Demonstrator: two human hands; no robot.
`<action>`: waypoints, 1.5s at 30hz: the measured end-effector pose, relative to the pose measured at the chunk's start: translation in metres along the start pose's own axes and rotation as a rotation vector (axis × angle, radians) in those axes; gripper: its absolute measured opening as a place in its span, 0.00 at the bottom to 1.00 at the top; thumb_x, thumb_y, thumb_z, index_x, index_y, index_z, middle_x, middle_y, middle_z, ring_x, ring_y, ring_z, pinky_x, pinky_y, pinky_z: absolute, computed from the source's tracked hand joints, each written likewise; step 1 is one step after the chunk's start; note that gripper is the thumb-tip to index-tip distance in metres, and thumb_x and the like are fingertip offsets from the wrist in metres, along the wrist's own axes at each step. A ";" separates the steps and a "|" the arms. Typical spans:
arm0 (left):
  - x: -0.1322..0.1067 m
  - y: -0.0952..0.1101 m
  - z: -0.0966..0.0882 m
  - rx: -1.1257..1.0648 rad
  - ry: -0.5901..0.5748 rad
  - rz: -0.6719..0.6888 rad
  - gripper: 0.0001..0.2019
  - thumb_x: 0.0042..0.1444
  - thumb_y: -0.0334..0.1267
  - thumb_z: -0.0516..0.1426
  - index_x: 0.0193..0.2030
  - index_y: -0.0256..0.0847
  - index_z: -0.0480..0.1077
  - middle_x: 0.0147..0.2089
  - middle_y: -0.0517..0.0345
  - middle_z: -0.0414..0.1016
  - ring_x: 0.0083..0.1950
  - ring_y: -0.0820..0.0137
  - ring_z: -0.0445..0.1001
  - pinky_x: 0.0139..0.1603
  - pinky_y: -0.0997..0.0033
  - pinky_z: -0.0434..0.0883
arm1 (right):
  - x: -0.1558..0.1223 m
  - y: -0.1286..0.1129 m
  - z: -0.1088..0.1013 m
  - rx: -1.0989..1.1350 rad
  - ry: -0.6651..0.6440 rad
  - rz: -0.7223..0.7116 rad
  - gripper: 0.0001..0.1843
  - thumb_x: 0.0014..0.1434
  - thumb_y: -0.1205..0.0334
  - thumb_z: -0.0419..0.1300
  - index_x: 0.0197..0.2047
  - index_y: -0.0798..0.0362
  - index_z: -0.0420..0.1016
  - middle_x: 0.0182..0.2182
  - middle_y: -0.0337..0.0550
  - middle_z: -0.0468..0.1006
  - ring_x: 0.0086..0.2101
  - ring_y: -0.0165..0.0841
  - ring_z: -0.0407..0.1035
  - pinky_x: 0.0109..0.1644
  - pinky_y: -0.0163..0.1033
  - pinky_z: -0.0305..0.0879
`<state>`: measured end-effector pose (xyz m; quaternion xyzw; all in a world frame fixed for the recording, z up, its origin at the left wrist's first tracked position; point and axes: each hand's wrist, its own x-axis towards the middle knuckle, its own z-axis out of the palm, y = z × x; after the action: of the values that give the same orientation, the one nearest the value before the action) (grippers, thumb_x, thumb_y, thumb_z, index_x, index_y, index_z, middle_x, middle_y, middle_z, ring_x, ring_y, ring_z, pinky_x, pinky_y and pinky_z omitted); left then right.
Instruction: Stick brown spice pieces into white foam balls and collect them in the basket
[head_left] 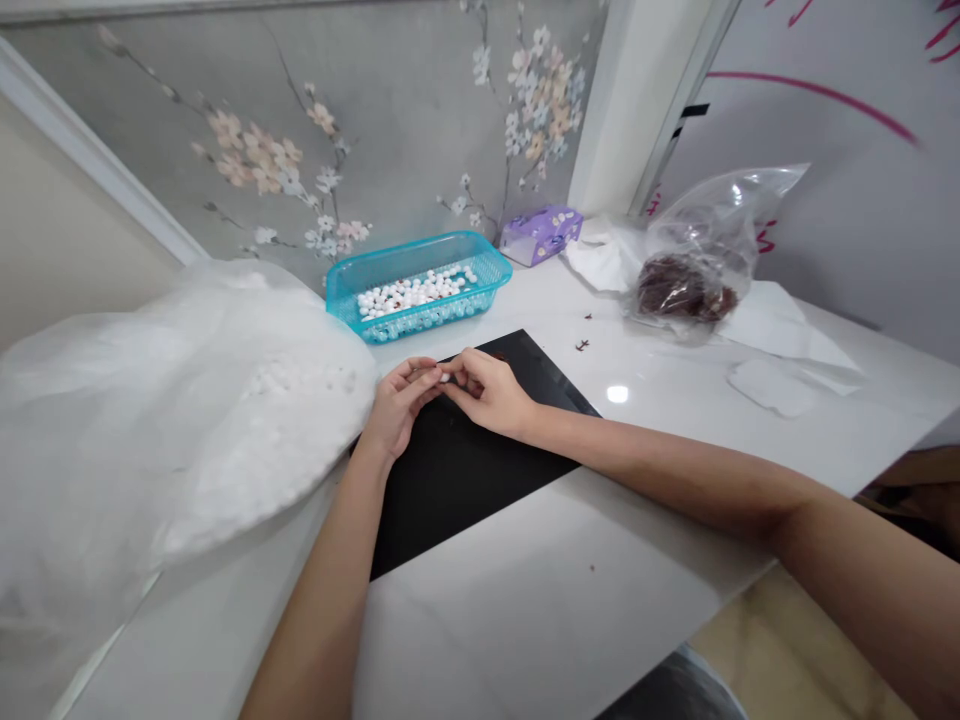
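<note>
Above the black mat [450,490], my two hands meet at the fingertips. A small white ball [445,378] sits between them, pinched by the fingers of my left hand [401,400]. The closed fingers of my right hand [487,388] press against the same ball from the other side; whether they also hold a smaller piece is hidden. Behind the hands stands a blue plastic basket [352,318] with many small white balls in it, some showing reddish-brown bits.
A large translucent bag [247,430] of white balls fills the left side. At the back are a purple tissue pack [541,236] and a clear bag [686,285] of dark brown pieces. A small brown anchor-shaped piece [582,346] lies on the white table [525,610].
</note>
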<state>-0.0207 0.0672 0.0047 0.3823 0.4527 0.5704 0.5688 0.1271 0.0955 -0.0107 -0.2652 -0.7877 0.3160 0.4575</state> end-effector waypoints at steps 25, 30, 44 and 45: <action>0.002 -0.002 -0.002 -0.030 0.003 -0.007 0.13 0.40 0.34 0.65 0.32 0.39 0.68 0.28 0.62 0.76 0.33 0.76 0.73 0.38 0.78 0.68 | 0.005 0.004 0.000 0.018 0.063 -0.084 0.06 0.52 0.65 0.60 0.35 0.55 0.68 0.26 0.34 0.62 0.19 0.20 0.52 0.24 0.30 0.55; 0.001 0.000 0.000 -0.024 0.005 -0.016 0.12 0.39 0.33 0.65 0.31 0.38 0.69 0.27 0.63 0.75 0.31 0.77 0.72 0.38 0.78 0.68 | 0.005 0.004 0.001 0.018 0.042 -0.083 0.04 0.54 0.65 0.59 0.31 0.55 0.66 0.24 0.33 0.59 0.19 0.21 0.53 0.23 0.30 0.53; 0.001 0.000 0.000 -0.028 0.008 -0.011 0.10 0.40 0.34 0.65 0.30 0.39 0.69 0.28 0.62 0.75 0.32 0.76 0.72 0.39 0.77 0.68 | 0.005 0.002 -0.001 -0.061 0.020 -0.084 0.03 0.56 0.65 0.57 0.34 0.54 0.67 0.26 0.35 0.61 0.22 0.23 0.54 0.27 0.31 0.57; 0.001 0.000 0.000 -0.029 0.012 -0.011 0.10 0.40 0.33 0.64 0.30 0.39 0.69 0.28 0.62 0.75 0.32 0.76 0.72 0.39 0.77 0.68 | 0.005 0.002 -0.001 -0.070 0.023 -0.085 0.03 0.55 0.66 0.57 0.35 0.54 0.67 0.26 0.34 0.61 0.22 0.23 0.54 0.28 0.32 0.57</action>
<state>-0.0208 0.0684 0.0047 0.3681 0.4496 0.5762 0.5748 0.1259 0.1008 -0.0090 -0.2509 -0.8037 0.2653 0.4699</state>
